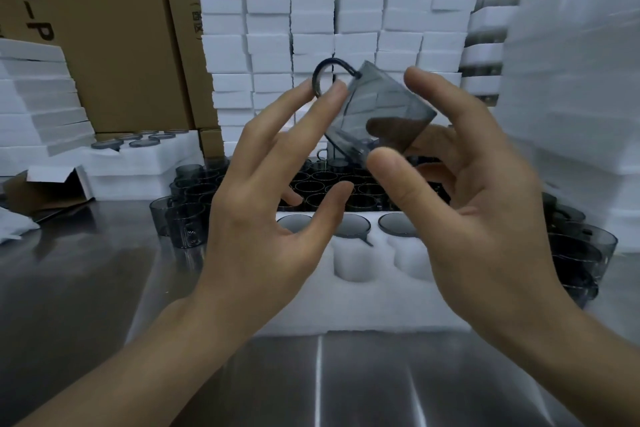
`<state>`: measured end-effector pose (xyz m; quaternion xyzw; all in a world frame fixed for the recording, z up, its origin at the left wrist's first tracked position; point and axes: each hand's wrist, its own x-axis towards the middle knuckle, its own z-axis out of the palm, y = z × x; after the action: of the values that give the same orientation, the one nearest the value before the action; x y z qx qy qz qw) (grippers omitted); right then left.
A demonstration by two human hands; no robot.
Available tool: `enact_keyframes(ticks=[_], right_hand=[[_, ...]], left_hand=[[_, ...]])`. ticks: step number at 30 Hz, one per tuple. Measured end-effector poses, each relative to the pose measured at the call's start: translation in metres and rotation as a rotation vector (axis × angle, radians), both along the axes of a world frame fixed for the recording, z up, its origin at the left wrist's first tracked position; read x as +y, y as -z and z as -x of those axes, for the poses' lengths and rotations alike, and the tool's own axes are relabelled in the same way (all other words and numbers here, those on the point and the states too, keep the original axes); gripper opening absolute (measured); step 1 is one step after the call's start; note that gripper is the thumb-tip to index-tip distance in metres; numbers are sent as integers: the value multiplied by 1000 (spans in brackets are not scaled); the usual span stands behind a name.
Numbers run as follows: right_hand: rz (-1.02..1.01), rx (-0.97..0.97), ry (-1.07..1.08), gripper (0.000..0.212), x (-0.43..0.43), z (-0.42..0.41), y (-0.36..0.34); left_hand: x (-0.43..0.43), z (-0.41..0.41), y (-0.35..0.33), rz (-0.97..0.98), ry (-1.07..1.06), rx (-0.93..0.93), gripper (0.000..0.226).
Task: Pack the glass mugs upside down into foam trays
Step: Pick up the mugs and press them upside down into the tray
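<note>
Glass mug (381,114): tilted in mid-air above the near foam tray (363,308), body gripped by right hand (485,218), handle (326,61) touched by straight fingers of left hand (270,204). Probably light, stiff, slick, fragile; hold by the body.

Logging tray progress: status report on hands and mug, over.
Right hand grips smoky grey glass mug, tilted, above white foam tray. Left hand touches its handle. Near pockets empty, nothing blocking.
</note>
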<state>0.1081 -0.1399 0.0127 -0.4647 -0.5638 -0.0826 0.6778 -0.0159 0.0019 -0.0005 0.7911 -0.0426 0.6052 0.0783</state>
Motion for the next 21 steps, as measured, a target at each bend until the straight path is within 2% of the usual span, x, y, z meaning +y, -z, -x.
enact_keyframes(ticks=[5, 7, 11, 14, 17, 21], right_hand=[[-7, 107, -79, 47, 0, 10, -5], [-4, 98, -52, 43, -1, 10, -7], [-50, 28, -7, 21, -1, 7, -7], [-47, -64, 56, 28, 0, 6, -3], [-24, -184, 136, 40, -1, 4, 1], [-37, -251, 188, 43, -2, 3, 2]], left_hand=[[-4, 1, -3, 18, 7, -23, 61], [-4, 2, -3, 24, 30, -18, 60], [-4, 2, -2, 9, 6, -33, 60], [-6, 1, -2, 60, 22, -71, 65], [-6, 2, -3, 90, 12, -93, 60], [-7, 4, -6, 101, 2, -93, 59]])
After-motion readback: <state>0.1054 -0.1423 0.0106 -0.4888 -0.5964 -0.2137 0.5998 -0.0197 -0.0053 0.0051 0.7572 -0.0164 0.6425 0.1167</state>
